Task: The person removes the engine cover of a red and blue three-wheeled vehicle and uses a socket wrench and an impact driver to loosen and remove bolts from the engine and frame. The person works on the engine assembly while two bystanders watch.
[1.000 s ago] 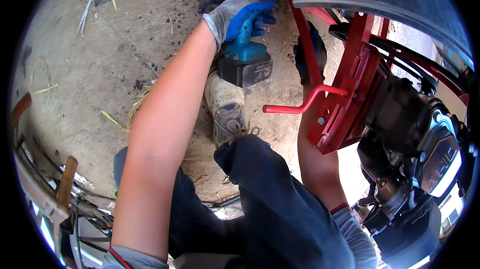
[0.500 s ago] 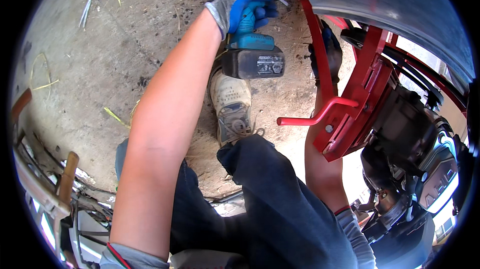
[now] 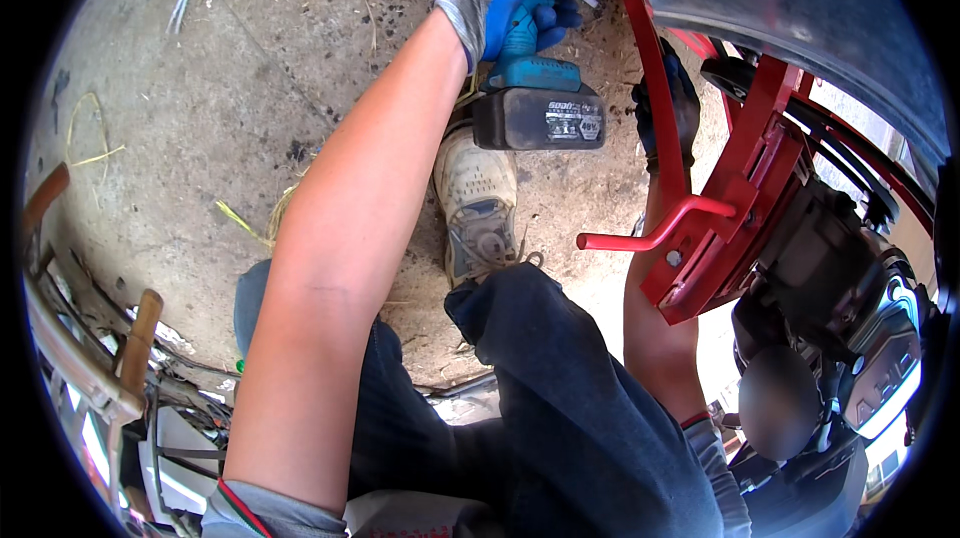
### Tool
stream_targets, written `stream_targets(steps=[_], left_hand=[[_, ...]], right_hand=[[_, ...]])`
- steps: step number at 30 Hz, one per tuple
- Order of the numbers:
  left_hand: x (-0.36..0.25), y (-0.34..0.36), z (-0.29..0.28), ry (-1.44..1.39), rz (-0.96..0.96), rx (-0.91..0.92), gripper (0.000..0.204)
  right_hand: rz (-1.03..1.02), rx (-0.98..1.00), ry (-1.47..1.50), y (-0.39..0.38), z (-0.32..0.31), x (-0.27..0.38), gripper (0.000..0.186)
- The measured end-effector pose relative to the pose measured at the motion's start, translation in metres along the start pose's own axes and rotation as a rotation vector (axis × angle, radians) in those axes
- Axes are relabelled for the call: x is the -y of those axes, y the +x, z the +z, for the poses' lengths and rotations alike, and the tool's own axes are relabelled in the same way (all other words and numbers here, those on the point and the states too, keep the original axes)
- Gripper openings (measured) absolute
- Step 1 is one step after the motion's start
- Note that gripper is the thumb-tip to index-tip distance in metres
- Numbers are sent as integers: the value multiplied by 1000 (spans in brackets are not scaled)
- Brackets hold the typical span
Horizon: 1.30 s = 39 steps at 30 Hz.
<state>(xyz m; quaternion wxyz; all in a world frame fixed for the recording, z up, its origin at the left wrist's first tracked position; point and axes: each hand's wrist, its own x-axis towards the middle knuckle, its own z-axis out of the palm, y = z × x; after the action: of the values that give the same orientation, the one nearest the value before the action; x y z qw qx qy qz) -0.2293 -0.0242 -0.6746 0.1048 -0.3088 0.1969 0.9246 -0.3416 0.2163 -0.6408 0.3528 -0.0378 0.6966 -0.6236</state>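
Observation:
My left hand [image 3: 522,10], in a grey and blue glove, is wrapped round the grip of a teal cordless impact wrench [image 3: 535,74]. The wrench's black battery hangs towards me above my shoe, and its nose points right, to the upper end of a red metal bar [image 3: 660,88]. Behind that bar is my right hand [image 3: 678,108] in a dark glove, partly covered by it. Its fingers look curled near the bar, at a small dark bit that I cannot make out.
A red frame with a bent crank handle [image 3: 655,228] stands on the right, beside a dark engine [image 3: 800,248]. Above it curves a large grey metal panel [image 3: 780,8]. My shoe [image 3: 478,188] rests on the dirty concrete floor. A wooden handle [image 3: 140,343] sticks up at lower left.
The whole scene has shifted slightly right in the view. My left hand still grips the impact wrench, whose battery now faces me a little more. My right hand stays behind the red bar.

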Motion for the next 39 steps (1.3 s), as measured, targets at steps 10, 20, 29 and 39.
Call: stream_targets(steps=[10, 20, 29, 39], left_hand=[[0, 2, 1, 35, 0, -9, 23], [-1, -26, -24, -2, -3, 29, 20], [33, -101, -24, -57, 19, 46, 22], [56, -128, 0, -28, 9, 80, 24]], right_hand=[[6, -40, -7, -3, 1, 2, 39], [-25, -135, 110, -25, -4, -23, 34], [-48, -327, 438, -113, -4, -74, 29], [-122, -473, 270, -193, 11, -59, 39]])
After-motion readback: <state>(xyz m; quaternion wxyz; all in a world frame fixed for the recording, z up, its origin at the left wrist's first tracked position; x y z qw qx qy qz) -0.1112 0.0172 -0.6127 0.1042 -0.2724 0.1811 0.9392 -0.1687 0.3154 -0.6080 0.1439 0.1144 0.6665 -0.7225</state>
